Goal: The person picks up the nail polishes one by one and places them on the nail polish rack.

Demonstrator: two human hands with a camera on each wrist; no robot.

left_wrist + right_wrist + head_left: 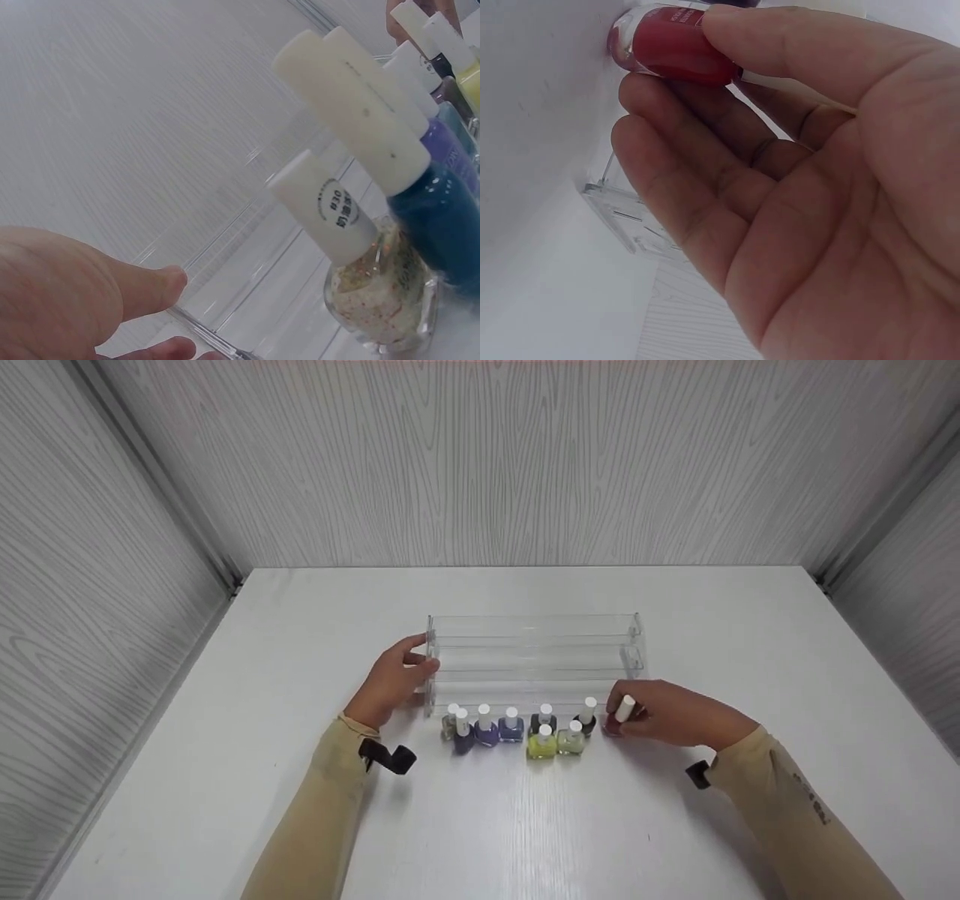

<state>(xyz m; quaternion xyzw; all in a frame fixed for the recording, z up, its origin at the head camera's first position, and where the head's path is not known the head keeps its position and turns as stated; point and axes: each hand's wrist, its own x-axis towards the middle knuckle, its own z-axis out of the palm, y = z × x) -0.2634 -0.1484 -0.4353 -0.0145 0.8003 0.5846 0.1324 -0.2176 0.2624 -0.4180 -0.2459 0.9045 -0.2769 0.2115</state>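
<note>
A transparent tiered display rack (529,676) stands on the white table. My left hand (390,681) pinches its left end panel between thumb and fingers; the left wrist view has the thumb (154,291) on the panel's edge. Near the rack's front right corner, my right hand (667,714) holds a red nail polish bottle (676,43) with a white cap, its thumb on one side and fingers on the other. Several more white-capped nail polish bottles stand along the rack's front, among them a glitter one (382,292), a dark blue one (463,741) and a yellow one (541,746).
A pale green bottle (571,741) stands beside the yellow one, in front of the row. Wood-grain panels (480,465) wall in the white table (315,600) at the back and both sides. Black wrist straps (387,755) sit over the sleeves.
</note>
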